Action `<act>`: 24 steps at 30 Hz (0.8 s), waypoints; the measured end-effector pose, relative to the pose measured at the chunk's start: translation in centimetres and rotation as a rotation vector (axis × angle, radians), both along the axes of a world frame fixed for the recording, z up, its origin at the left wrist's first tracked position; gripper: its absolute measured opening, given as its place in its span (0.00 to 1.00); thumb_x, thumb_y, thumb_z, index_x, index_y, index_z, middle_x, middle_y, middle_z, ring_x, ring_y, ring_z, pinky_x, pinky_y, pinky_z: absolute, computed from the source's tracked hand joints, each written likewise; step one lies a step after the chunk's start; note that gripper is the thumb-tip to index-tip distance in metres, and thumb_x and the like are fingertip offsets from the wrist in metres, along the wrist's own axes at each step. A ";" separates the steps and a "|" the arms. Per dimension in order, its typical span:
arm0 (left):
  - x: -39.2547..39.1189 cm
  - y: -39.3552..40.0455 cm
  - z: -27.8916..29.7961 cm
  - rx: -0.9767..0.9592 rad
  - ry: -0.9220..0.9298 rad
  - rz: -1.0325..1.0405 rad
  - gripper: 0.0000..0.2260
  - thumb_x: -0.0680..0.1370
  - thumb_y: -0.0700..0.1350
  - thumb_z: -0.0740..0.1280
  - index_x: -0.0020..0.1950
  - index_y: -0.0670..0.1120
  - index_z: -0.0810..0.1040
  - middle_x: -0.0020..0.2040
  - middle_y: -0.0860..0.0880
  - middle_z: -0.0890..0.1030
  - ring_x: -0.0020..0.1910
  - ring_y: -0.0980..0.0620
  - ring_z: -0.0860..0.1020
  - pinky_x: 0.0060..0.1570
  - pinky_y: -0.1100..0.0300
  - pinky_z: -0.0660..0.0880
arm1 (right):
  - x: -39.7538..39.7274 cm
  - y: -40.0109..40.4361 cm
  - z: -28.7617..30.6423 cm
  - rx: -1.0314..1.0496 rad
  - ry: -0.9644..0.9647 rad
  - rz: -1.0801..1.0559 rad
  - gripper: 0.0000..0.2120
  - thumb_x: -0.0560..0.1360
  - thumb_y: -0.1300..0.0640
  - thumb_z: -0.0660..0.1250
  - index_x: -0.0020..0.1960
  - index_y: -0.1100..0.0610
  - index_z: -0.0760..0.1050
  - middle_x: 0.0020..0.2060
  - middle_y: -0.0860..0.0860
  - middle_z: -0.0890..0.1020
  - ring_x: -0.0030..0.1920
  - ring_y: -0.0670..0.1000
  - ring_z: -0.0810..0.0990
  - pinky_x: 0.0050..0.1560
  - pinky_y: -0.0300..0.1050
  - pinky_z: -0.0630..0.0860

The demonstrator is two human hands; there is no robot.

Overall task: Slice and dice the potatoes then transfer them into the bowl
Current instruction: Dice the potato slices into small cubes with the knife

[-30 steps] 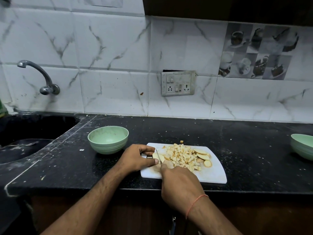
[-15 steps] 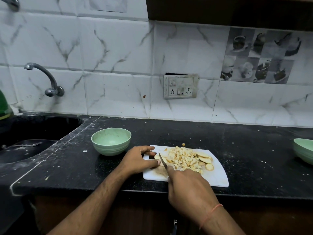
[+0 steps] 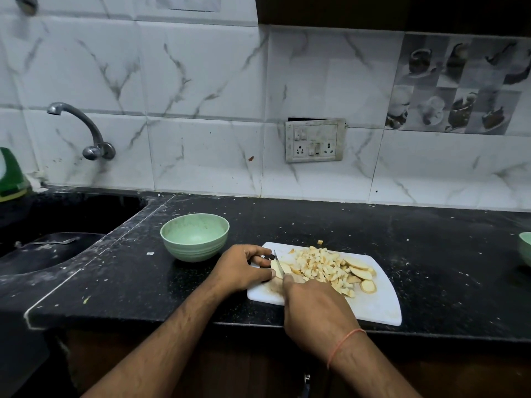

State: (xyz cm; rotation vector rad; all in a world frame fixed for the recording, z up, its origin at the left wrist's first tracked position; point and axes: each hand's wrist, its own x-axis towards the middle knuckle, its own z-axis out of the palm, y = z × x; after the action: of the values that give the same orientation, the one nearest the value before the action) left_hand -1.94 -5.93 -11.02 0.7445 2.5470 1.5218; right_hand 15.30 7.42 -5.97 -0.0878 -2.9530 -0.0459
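1. Black speckled stone bench [image 3: 359,225]: runs the width of the view below a white marble-patterned tiled wall [image 3: 201,110]; pale specks lie scattered across it.
2. Dark sink basin [image 3: 57,225]: set into the bench at far left, under a curved metal tap [image 3: 83,124] fixed to the wall.
3. White rectangular plastic cutting board [image 3: 373,305]: lies at the bench's front edge, right of centre.
4. Pale green round bowl [image 3: 195,237]: stands on the bench just beside the board's left end; no potato shows inside it. A second green bowl [image 3: 525,248] is cut off at the right edge.
5. Heap of diced potato pieces [image 3: 321,265]: rests on the board's middle, with several uncut potato slices [image 3: 359,271] along its right side.
6. Right hand [image 3: 316,305]: fingers curled around the handle of a small knife [image 3: 278,264], whose blade points away and meets the potato piece; an orange thread circles the wrist.
7. Left hand [image 3: 241,268]: fingers curled, pinching a pale potato piece [image 3: 275,267] at the board's left end, just beside the blade.
8. White switch and socket plate [image 3: 314,140]: mounted on the wall behind the board.
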 end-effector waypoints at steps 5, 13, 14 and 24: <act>0.0 0.0 0.1 0.042 -0.052 -0.017 0.21 0.66 0.46 0.82 0.59 0.53 0.86 0.46 0.52 0.89 0.53 0.54 0.87 0.64 0.49 0.81 | 1.2 0.2 -0.4 -0.018 -0.016 0.024 0.29 0.82 0.56 0.58 0.81 0.54 0.57 0.55 0.57 0.80 0.57 0.59 0.78 0.44 0.48 0.67; 0.6 0.1 0.3 0.034 -0.018 -0.006 0.22 0.65 0.51 0.82 0.57 0.56 0.85 0.46 0.56 0.89 0.51 0.58 0.87 0.62 0.51 0.82 | 4.8 1.0 0.7 -0.046 0.039 0.036 0.27 0.84 0.51 0.56 0.82 0.49 0.56 0.54 0.54 0.79 0.56 0.56 0.77 0.44 0.48 0.66; 0.7 0.1 0.3 0.034 -0.019 -0.006 0.21 0.65 0.50 0.82 0.57 0.56 0.85 0.46 0.56 0.89 0.50 0.58 0.87 0.62 0.50 0.82 | 4.8 1.0 0.8 -0.053 0.059 0.032 0.27 0.84 0.51 0.56 0.82 0.49 0.56 0.52 0.53 0.79 0.54 0.56 0.77 0.43 0.48 0.66; 1.0 0.0 0.4 0.025 -0.032 0.003 0.24 0.63 0.53 0.80 0.58 0.56 0.85 0.46 0.56 0.89 0.51 0.57 0.87 0.63 0.48 0.81 | 1.5 -0.3 0.1 -0.093 0.073 -0.003 0.22 0.82 0.54 0.58 0.75 0.51 0.66 0.51 0.54 0.80 0.54 0.57 0.79 0.43 0.48 0.68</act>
State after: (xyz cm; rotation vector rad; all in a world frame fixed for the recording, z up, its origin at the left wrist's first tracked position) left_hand -0.97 -5.90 -10.57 0.7135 2.5120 1.5568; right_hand 16.83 7.08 -5.83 -0.1048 -2.8810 0.0923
